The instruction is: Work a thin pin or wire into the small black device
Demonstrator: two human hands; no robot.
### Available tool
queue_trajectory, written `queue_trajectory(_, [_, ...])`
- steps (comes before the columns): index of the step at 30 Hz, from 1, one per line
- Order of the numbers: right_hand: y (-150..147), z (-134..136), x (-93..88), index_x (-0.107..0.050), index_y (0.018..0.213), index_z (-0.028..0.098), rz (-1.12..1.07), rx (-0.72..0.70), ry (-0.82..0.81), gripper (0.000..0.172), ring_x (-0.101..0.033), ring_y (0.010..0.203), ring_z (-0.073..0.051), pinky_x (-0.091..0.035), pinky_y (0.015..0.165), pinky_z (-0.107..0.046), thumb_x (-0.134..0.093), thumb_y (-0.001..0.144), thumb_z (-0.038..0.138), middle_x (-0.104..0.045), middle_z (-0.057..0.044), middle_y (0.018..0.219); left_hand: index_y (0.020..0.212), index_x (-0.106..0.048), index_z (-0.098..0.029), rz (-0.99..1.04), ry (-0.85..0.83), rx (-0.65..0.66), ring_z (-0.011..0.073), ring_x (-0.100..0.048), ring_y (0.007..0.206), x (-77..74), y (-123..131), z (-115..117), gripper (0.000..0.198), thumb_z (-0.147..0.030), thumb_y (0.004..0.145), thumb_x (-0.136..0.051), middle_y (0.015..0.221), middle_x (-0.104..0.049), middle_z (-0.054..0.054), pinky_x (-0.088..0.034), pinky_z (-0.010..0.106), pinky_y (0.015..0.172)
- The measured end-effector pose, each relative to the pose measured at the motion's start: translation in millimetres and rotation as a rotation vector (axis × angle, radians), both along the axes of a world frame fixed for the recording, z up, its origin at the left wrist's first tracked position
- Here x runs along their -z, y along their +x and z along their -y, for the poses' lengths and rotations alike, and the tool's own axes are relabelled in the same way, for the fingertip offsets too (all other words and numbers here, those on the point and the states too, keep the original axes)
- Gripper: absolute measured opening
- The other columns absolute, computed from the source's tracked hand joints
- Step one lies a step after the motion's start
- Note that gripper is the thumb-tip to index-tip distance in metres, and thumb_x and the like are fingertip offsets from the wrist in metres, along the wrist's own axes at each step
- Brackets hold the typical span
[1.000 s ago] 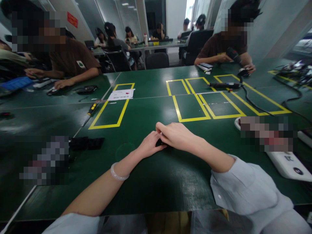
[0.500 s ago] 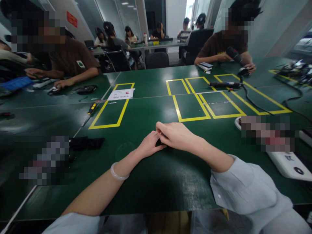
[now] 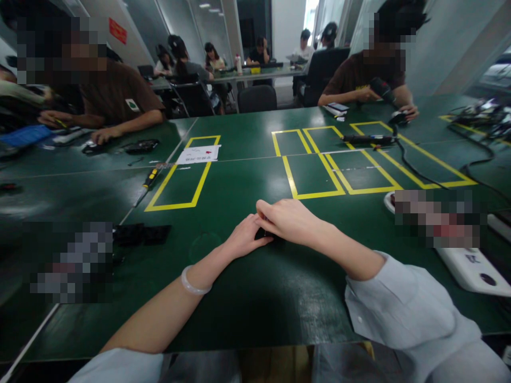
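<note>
My left hand [image 3: 245,235], with a pale bangle [image 3: 195,282] at its wrist, rests low over the green table, its fingers closed round a small dark thing [image 3: 261,233]. Bent over the same spot, my right hand [image 3: 289,219] touches the left, its thumb and fingers pinched together. What the pinch holds is mostly covered by the fingers, and I cannot make out its kind. The dark thing shows only as a sliver between both hands.
Yellow tape frames [image 3: 295,197] mark the green table [image 3: 239,186]. A yellow-and-black screwdriver [image 3: 150,178] lies left, near black pieces [image 3: 143,234]. A white device [image 3: 471,271] is at right. Beyond are a black cylindrical tool [image 3: 369,139], cables [image 3: 479,119] and two seated people across the table.
My right hand has turned slightly, its knuckles shifting a little, while still pinched over the left. My left hand stays in place.
</note>
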State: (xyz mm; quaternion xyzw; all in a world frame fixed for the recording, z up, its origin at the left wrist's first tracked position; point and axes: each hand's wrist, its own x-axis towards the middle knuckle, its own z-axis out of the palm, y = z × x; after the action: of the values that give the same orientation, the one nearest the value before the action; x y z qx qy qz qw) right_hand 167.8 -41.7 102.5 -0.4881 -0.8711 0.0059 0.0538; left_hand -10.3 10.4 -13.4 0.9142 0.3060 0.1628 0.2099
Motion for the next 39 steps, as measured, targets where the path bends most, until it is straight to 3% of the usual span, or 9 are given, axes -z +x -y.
queue_trajectory(8, [-1.2, 2.5, -4.2, -0.047, 0.109, 0.019, -0.061, -0.035, -0.059, 0.019, -0.062, 0.069, -0.017, -0.024, 0.054, -0.027, -0.037, 0.093, 0.022, -0.07, -0.004, 0.086, 0.121, -0.053, -0.018, 0.022, 0.028, 0.008, 0.0298, -0.054, 0.114, -0.8, 0.0, 0.2, 0.045, -0.044, 0.085, -0.062, 0.126, -0.057, 0.012, -0.046, 0.045, 0.097])
queue_trajectory(15, [-2.6, 0.1, -3.4, -0.051, 0.103, 0.019, 0.012, 0.0, -0.026, 0.023, -0.063, 0.068, -0.018, -0.024, 0.055, -0.027, -0.034, 0.098, 0.034, -0.07, -0.006, 0.081, 0.114, -0.057, -0.018, -0.012, 0.005, -0.008, 0.0302, -0.055, 0.111, -1.6, -0.4, 0.3, 0.04, -0.046, 0.086, -0.061, 0.121, -0.059, 0.011, -0.047, 0.047, 0.096])
queue_trajectory(22, [-2.8, 2.5, -6.2, -0.048, 0.11, 0.019, -0.033, -0.021, -0.055, 0.019, -0.064, 0.07, -0.017, -0.024, 0.054, -0.027, -0.038, 0.093, 0.021, -0.071, -0.004, 0.085, 0.119, -0.054, -0.016, 0.006, 0.024, 0.001, 0.0303, -0.054, 0.113, -0.7, -0.2, -0.1, 0.046, -0.045, 0.085, -0.062, 0.123, -0.058, 0.013, -0.046, 0.046, 0.097])
queue_trajectory(28, [-3.7, 0.6, -1.3, -0.051, 0.1, 0.02, 0.015, -0.018, 0.022, 0.023, -0.065, 0.069, -0.019, -0.022, 0.053, -0.028, -0.036, 0.097, 0.037, -0.07, -0.005, 0.079, 0.109, -0.059, -0.018, 0.003, -0.003, -0.001, 0.0298, -0.056, 0.11, 2.7, -1.1, -2.0, 0.036, -0.045, 0.085, -0.062, 0.117, -0.061, 0.01, -0.047, 0.045, 0.095])
queue_trajectory(35, [-4.6, 3.4, -2.9, -0.048, 0.106, 0.018, 0.017, -0.029, 0.025, 0.017, -0.065, 0.066, -0.018, -0.02, 0.051, -0.028, -0.04, 0.091, 0.02, -0.07, -0.003, 0.076, 0.12, -0.053, -0.019, 0.048, 0.017, 0.014, 0.0303, -0.052, 0.118, 0.0, 0.1, -0.2, 0.042, -0.041, 0.086, -0.062, 0.126, -0.057, 0.01, -0.047, 0.046, 0.097])
queue_trajectory(39, [-4.8, 5.0, -4.4, -0.047, 0.107, 0.019, 0.001, -0.018, 0.011, 0.017, -0.066, 0.07, -0.018, -0.023, 0.053, -0.028, -0.039, 0.093, 0.024, -0.07, -0.003, 0.08, 0.12, -0.054, -0.019, 0.054, 0.014, 0.016, 0.0298, -0.053, 0.117, -1.2, 0.5, 0.1, 0.041, -0.041, 0.086, -0.062, 0.125, -0.058, 0.01, -0.046, 0.045, 0.098])
